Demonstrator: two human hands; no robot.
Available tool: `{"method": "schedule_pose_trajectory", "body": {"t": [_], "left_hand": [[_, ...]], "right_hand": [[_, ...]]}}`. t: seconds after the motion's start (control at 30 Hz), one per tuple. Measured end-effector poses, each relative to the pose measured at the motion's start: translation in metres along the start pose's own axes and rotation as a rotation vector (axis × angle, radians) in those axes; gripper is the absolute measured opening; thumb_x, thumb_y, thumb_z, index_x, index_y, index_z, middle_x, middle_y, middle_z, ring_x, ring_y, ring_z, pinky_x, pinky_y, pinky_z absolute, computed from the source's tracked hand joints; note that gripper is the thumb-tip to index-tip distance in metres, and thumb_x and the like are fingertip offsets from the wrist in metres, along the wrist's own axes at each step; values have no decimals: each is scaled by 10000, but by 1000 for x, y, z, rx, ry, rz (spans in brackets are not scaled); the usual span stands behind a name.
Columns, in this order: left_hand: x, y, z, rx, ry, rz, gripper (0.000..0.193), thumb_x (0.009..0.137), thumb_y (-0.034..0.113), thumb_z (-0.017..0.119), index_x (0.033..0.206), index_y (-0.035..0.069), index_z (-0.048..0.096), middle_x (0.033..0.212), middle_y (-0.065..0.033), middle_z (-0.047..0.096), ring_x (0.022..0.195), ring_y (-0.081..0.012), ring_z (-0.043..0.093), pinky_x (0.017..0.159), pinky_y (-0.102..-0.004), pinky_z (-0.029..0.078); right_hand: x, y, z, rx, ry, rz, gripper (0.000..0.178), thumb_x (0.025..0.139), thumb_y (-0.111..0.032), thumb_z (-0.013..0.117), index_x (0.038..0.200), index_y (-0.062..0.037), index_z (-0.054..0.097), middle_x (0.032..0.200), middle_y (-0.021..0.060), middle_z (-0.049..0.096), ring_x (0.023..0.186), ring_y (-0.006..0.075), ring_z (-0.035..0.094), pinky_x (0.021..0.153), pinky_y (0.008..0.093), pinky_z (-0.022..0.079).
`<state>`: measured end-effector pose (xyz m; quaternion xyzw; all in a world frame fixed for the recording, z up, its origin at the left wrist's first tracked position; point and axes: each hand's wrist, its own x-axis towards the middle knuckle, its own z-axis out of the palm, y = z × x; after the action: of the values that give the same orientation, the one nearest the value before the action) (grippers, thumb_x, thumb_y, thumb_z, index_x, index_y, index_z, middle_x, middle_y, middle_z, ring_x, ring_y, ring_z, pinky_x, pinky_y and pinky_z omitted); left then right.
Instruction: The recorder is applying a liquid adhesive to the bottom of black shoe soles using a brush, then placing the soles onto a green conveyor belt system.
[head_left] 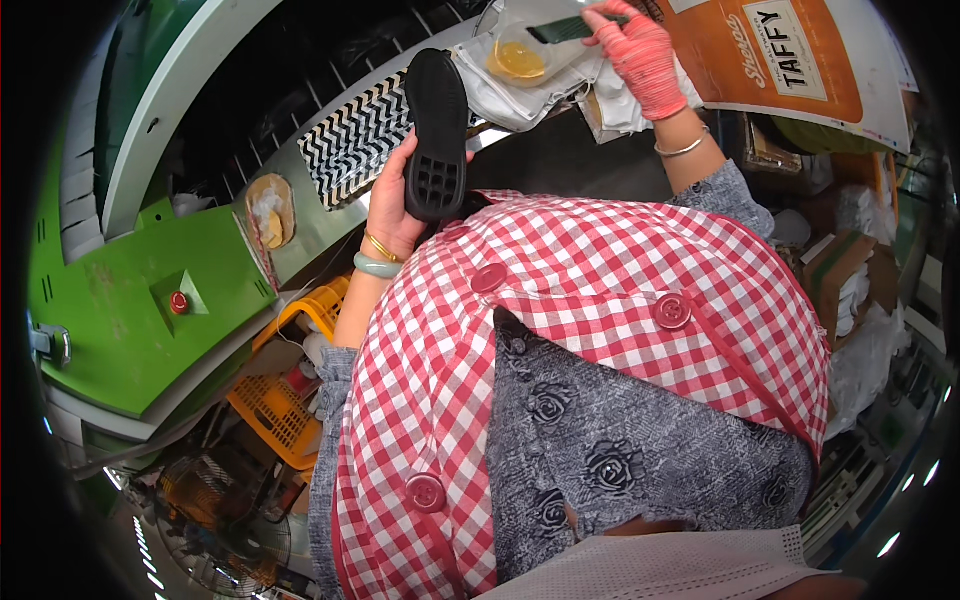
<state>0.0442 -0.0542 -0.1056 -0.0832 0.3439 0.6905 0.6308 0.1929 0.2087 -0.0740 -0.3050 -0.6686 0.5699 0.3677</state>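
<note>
The left hand (392, 205) is raised in front of the chest, forearm rising from the lower left, bare, with two bangles at the wrist. Its palm faces right and its grip is closed: fingers curl behind what it holds, the thumb lying along the near side. The right arm reaches farther out, stretched toward the far right, a thin bangle on the wrist and a grey sleeve pushed back past the forearm. The right hand (640, 50) wears a pink knit glove; its knuckles face up and its fingers are pinched tight around a thin handle, wrist bent slightly leftward.
</note>
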Motion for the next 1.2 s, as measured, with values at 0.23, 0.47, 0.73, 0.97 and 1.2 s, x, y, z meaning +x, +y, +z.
{"method": "schedule_pose_trajectory", "body": {"t": [0.23,0.47,0.73,0.97,1.2], "left_hand": [[-2,-6,2,5,-81,24,438,920,315,398,1191,-20,479,1080,-214,575,974,-268,594,734,-335,545],[-7,-8,0,22,-92,47,444,924,305,390,1206,-30,459,1104,-208,566,1016,-282,577,767,-339,542],[-9,-9,1,50,-141,117,426,916,240,414,1313,93,365,1210,-144,513,997,-311,575,788,-360,520],[-11,-9,1,43,-117,127,417,923,260,407,1311,115,366,1207,-161,511,1033,-326,559,817,-371,519],[-12,-7,-11,-16,-55,76,418,931,319,392,1295,113,393,1190,-165,523,1034,-331,558,815,-371,521]], "right_hand": [[-1,51,1,-565,-225,-27,262,834,-257,607,1020,-77,647,793,43,651,745,92,627,639,214,449],[-3,46,3,-342,-122,39,257,832,-255,610,1016,-79,647,812,47,651,761,95,623,652,218,454],[-3,37,7,-310,-122,62,283,832,-269,614,1018,-58,641,849,46,652,779,116,630,691,219,460],[1,53,4,-289,-143,40,323,793,-294,653,1009,-54,642,816,65,659,748,114,616,684,236,466],[-5,62,-4,-35,-172,245,264,847,-239,597,1000,-27,630,884,66,640,751,115,628,563,195,429]]}}
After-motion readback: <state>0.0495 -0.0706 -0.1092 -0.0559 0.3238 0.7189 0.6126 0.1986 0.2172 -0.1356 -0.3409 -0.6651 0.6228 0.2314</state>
